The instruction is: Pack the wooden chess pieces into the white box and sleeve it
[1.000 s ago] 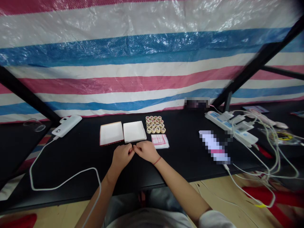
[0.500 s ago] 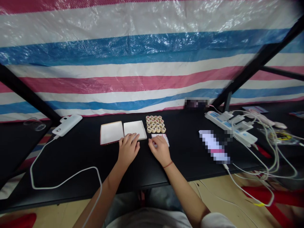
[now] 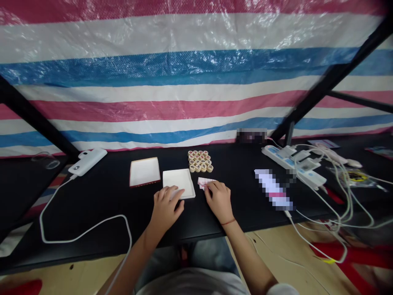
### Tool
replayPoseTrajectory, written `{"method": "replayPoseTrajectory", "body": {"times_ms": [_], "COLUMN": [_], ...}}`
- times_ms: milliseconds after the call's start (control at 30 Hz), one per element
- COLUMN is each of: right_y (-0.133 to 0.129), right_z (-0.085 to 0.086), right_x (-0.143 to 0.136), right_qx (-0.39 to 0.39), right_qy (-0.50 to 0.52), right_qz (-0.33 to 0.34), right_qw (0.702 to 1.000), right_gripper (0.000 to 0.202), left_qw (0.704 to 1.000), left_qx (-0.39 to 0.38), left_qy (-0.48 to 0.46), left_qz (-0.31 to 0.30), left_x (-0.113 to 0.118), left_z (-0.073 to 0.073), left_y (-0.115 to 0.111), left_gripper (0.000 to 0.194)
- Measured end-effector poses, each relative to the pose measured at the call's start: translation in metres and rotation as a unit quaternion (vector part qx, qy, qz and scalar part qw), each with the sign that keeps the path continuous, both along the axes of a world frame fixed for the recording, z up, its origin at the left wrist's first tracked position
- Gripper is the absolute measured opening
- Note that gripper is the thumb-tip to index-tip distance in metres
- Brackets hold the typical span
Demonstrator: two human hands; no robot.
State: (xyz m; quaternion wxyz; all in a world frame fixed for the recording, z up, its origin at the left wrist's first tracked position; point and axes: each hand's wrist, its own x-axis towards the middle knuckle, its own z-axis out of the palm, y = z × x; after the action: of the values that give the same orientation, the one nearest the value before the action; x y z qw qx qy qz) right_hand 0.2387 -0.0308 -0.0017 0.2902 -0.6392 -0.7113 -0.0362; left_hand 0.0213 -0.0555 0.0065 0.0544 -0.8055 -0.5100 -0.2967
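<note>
In the head view, I have the left hand (image 3: pixel 166 205) loosely spread over the white box tray's (image 3: pixel 178 179) near edge, clasping nothing. The right hand (image 3: pixel 220 200) curls over the folded xiangqi board (image 3: pixel 204 181), right of the tray; I can't tell whether it pinches. I'd slide gently, avoiding the xiangqi pieces (image 3: pixel 200 161) behind.

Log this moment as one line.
left hand: on white tray, near edge; right hand: on folded sheet; game pieces: rows beyond sheet; red-edged tray: left of white tray
</note>
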Motion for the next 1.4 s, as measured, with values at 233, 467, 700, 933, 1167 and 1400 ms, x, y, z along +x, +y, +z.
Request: {"method": "replayPoseTrajectory", "body": {"times_ms": [233,467,700,933,1167,1400], "right_y": [0.001,0.002,0.008,0.022,0.020,0.020], "right_z": [0.028,0.019,0.028,0.037,0.020,0.015], "right_x": [-0.033,-0.062,-0.062,-0.064,-0.063,-0.064], "right_qx": [0.080,-0.039,-0.098,-0.117,-0.085,-0.078], "right_qy": [0.113,0.002,-0.023,-0.047,-0.013,0.031], "right_qz": [0.108,0.196,0.256,0.272,0.259,0.256], "right_qw": [0.984,0.980,0.961,0.954,0.962,0.963], "right_gripper": [0.020,0.020,0.029,0.028,0.024,0.027], "left_qw": [0.997,0.990,0.995,0.990,0.981,0.984], "left_qx": [-0.006,-0.014,-0.019,-0.017,-0.013,0.008], "left_qy": [-0.065,-0.123,-0.097,-0.126,-0.049,0.013], "left_qz": [0.028,0.059,0.031,0.055,0.188,0.179], "left_x": [-0.006,-0.007,-0.010,-0.008,-0.047,-0.056], "left_z": [-0.009,-0.016,-0.022,-0.010,-0.013,-0.011], "left_y": [0.001,0.003,0.005,0.001,0.034,0.057], "left_gripper": [0.022,0.014,0.008,0.012,0.031,0.037]}}
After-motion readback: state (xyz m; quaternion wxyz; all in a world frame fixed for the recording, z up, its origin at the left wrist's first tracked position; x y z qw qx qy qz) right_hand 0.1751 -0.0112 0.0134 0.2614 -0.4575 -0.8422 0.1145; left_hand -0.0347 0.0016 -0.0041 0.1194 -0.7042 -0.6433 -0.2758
